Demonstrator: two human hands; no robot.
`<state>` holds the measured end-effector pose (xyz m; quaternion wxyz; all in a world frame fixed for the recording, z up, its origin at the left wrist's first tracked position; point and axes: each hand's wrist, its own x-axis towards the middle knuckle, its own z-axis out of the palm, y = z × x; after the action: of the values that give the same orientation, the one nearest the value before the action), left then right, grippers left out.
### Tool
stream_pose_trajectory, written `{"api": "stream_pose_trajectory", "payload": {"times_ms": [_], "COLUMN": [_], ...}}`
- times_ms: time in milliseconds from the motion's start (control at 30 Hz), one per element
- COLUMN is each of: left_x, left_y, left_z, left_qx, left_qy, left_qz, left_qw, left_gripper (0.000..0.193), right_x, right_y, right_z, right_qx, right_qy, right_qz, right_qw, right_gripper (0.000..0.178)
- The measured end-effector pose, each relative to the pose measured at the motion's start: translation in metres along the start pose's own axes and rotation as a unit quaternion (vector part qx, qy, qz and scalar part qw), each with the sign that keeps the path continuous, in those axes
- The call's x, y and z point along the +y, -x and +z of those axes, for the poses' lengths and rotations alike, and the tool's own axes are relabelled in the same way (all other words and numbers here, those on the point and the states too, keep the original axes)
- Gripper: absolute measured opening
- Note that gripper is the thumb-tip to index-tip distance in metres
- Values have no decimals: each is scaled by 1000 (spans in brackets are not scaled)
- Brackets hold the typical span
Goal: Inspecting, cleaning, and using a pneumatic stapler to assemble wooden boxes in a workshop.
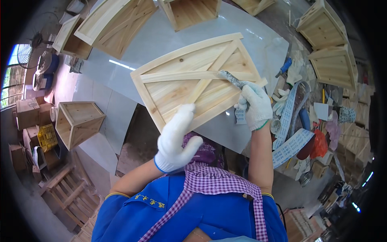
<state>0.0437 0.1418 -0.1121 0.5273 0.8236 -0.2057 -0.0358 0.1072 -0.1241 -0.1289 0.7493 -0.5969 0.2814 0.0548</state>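
A pale wooden panel (173, 97) with a raised frame and crossed slats lies tilted on the grey table (109, 86) in front of me. My right hand (257, 105), in a white knit glove, is closed around a narrow, grey-smeared putty knife (230, 78). Its tip reaches over the crossed slats near the panel's right side. Below that hand, a small piece of printed sandpaper backing (240, 116) shows; whether the hand grips it I cannot tell. My left hand (176, 141), also gloved, is open, fingers stretched together and thumb apart, with its fingertips at the panel's near edge.
Wooden boxes stand at the table's far side (117, 28) and on the left (78, 123). Sandpaper strips (293, 147), loose gloves (281, 101), a blue-handled tool (284, 67) and a red bag (319, 144) clutter the right. A yellow basket (47, 137) sits at the left.
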Motion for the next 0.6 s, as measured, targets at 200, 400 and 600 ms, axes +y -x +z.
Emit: {"api": "stream_pose_trajectory", "payload": {"times_ms": [200, 400, 600], "left_x": [-29, -35, -40], "left_y": [-15, -26, -24], "left_z": [-28, -26, -27], "left_qx": [61, 36, 34], "left_qy": [-186, -201, -187], "left_qz": [76, 104, 103], "left_qw": [978, 973, 976], "left_gripper": [73, 67, 69], "right_x": [-14, -13, 14], "right_y": [-12, -20, -41], "right_z": [15, 32, 20], "right_qx": [25, 18, 57], "right_qy": [100, 147, 363], "right_qz": [17, 44, -75], "right_qw": [995, 988, 927], "right_gripper": [29, 29, 30]}}
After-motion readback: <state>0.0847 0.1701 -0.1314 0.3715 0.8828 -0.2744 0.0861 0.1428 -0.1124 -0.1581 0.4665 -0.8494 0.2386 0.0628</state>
